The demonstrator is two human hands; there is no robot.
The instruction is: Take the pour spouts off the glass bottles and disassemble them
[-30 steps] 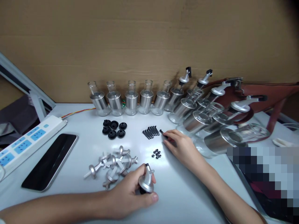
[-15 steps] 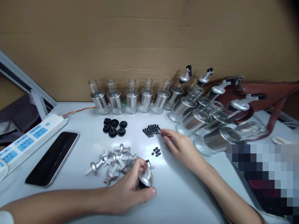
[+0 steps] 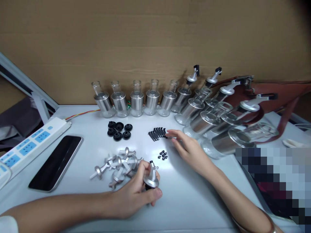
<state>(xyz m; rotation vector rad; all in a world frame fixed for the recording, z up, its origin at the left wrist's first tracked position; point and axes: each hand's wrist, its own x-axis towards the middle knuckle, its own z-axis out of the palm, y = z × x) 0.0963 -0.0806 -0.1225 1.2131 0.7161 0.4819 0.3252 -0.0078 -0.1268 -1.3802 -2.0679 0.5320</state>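
Observation:
My left hand (image 3: pixel 131 195) is closed around a silver pourer spout (image 3: pixel 152 178), held upright with a black stopper below it and a small black tip on top. My right hand (image 3: pixel 188 149) reaches over the table with fingers stretched out. Its fingertips are at the right end of a row of small black levers (image 3: pixel 155 134), touching or nearly touching the last one. Small black rings (image 3: pixel 163 155) lie just below that row. Left of my left hand is a heap of silver pourer spouts (image 3: pixel 121 165). Black rubber stoppers (image 3: pixel 118 131) form a group behind the heap.
Several glass bottles with steel sleeves (image 3: pixel 136 100) line the back by a cardboard wall (image 3: pixel 145 42). More bottles stand on the right, some with fitted pourers (image 3: pixel 225 90), before a brown bag (image 3: pixel 274 97). A phone (image 3: pixel 55 163) and a power strip (image 3: pixel 31 142) lie left.
My left hand has risen slightly in view with the pourer spout. My right hand's fingertips remain at the right end of the lever row, with the hand shifted slightly. The view has tilted a little.

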